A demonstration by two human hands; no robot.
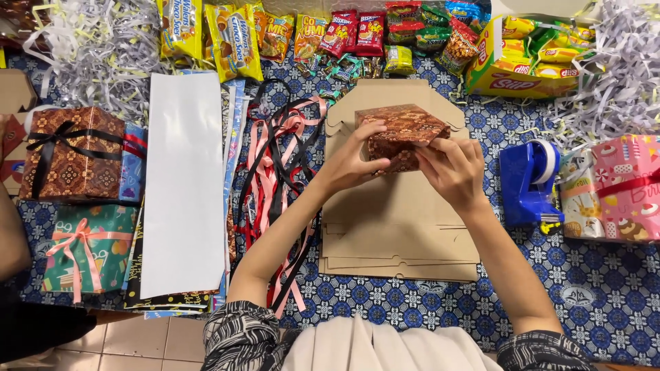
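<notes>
Both hands on a small box wrapped in brown batik-pattern paper [401,134], held just above a stack of flat cardboard box blanks [399,233] in the middle of the blue patterned tablecloth [605,288]. Left hand [350,161] curled around the box's left side, thumb underneath, fingers pressed on the top edge. Right hand [450,168] gripping the near right corner, fingers closed and pinching the paper fold there. Box tilted a bit, top face toward the camera.

Blue tape dispenser [526,182] just right of the cardboard, well clear of the right hand. Pink gift-wrapped parcels [619,189] further right. Tangle of pink and black ribbons [282,172] just left of the left forearm, then a white sheet of paper [184,185] lying on more wrapping sheets. Far left: a brown wrapped box with black bow [72,152] and a teal one with pink ribbon [86,251]. Snack packets [357,34] lined up along the far edge, shredded paper [96,48] in both far corners.
</notes>
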